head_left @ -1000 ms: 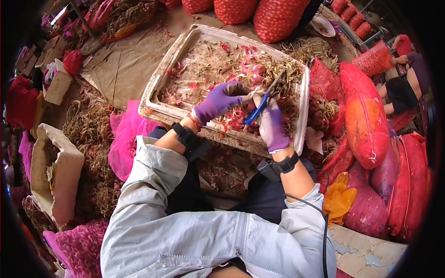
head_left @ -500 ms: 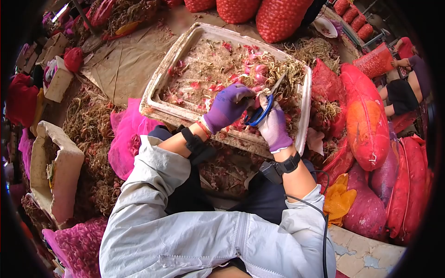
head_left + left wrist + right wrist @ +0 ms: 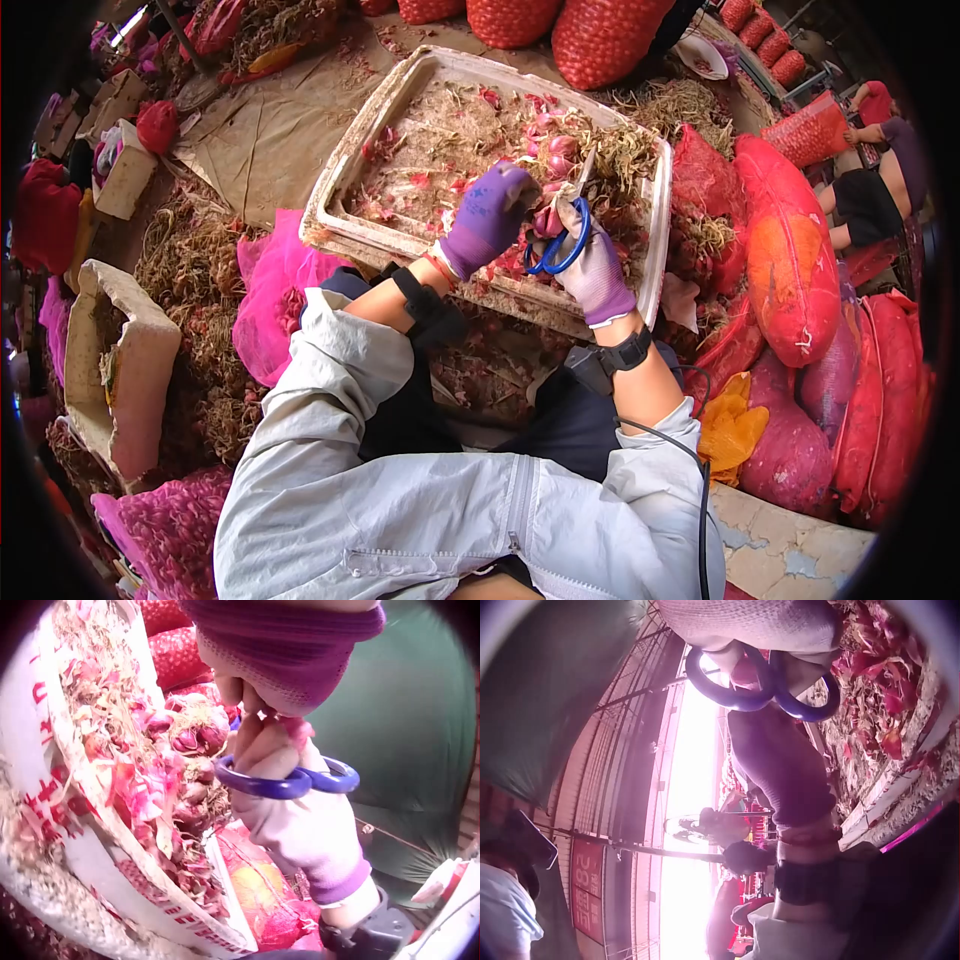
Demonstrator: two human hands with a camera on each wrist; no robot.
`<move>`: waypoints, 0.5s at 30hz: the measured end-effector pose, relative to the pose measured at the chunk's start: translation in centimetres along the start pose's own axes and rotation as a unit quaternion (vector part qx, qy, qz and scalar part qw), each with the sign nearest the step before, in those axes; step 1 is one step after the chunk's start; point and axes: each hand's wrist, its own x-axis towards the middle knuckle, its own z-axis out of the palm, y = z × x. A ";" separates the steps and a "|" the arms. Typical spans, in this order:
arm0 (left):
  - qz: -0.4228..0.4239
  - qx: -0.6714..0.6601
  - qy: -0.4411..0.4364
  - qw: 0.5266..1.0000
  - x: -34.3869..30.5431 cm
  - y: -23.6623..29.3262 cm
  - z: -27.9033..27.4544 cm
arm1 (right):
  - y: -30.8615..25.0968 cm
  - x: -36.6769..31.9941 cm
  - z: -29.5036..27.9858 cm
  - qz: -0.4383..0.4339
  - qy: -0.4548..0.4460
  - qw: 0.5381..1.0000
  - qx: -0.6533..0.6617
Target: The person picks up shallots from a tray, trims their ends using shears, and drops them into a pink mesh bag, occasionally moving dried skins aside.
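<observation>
In the head view my right hand [image 3: 597, 268], in a pale purple-cuffed glove, holds scissors [image 3: 582, 240] by the palm, blue finger loops outward and blade pointing away. The same hand pinches a pink-red shallot [image 3: 548, 222] at its fingertips. My left hand [image 3: 490, 215], in a purple glove, is curled just up and left of the shallot; I cannot tell whether it pinches anything. The left wrist view shows the left fingers close over the right hand [image 3: 300, 817] and the blue loops [image 3: 262, 786]. Both hands are over a white foam tray [image 3: 335, 235].
Shallots [image 3: 562, 150], loose skins and dry stalks [image 3: 630, 165] lie in the tray. Red mesh sacks [image 3: 790, 250] stand on the right, others [image 3: 610, 40] behind the tray. On the left are pink netting [image 3: 280, 300] and a foam box [image 3: 140, 360]. Another person [image 3: 875, 190] is at far right.
My left hand has drawn slightly up from the right fingertips and turned, its fingers curling in. The scissors have swung more upright in my right hand, and the shallot shows more clearly.
</observation>
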 end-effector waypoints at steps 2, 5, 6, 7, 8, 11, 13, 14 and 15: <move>-0.010 0.016 0.038 0.999 0.2 -1.2 -0.2 | 0.2 0.0 -0.1 -0.022 -0.049 0.998 0.027; -0.091 -0.057 -0.019 0.994 0.4 -0.5 -1.1 | 0.4 0.5 -0.5 -0.018 0.004 0.999 0.029; -0.110 -0.146 -0.112 0.977 0.2 -0.3 -1.4 | 0.6 0.7 -1.0 -0.019 0.003 0.999 0.030; -0.108 -0.146 -0.114 0.977 0.1 0.0 -1.4 | 0.7 0.9 -1.7 -0.020 -0.042 0.999 0.009; -0.132 -0.195 -0.130 0.963 -0.1 0.5 -1.3 | 0.7 1.0 -2.2 -0.021 -0.085 0.996 -0.012; -0.102 -0.211 -0.162 0.959 -0.5 -0.3 -0.9 | 1.0 1.0 -2.2 -0.021 -0.061 0.997 -0.038; -0.146 -0.280 -0.149 0.937 -0.8 -0.4 -0.6 | 0.9 0.8 -1.5 -0.030 -0.025 0.999 0.008; -0.146 -0.279 -0.147 0.938 -0.8 -0.6 -0.6 | 0.9 0.6 -1.6 -0.037 -0.022 0.999 -0.023; -0.115 -0.249 -0.142 0.951 -0.6 -0.5 -0.7 | 0.9 0.5 -1.7 -0.043 -0.018 0.997 -0.054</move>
